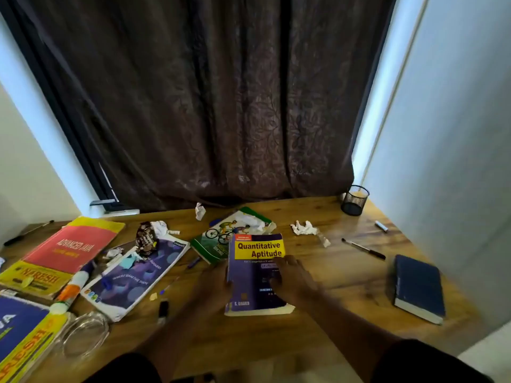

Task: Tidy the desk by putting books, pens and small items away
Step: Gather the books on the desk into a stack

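Far left: red and yellow book [65, 251], glue tube [72, 288], purple notebook [138, 275] with a snack packet [146, 239] on it
Left hand [214, 283]: blurred, at the left edge of the aptitude book [255, 275]; grip cannot be told
Aptitude book: mid-bench [345, 272], overlapping the cycling book [221, 239]
Right hand [293, 277]: fingers spread flat on its cover
Right: crumpled paper [304, 228], black pen [363, 248], blue book [419, 287]
Mesh pen cup [354, 200]: far right corner, contents unclear

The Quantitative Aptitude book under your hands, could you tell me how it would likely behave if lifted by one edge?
The Quantitative Aptitude book looks thick, so probably heavy. Its soft cover with a curled corner suggests it may sag. Both the left hand and right hand are on it, likely sensibly.
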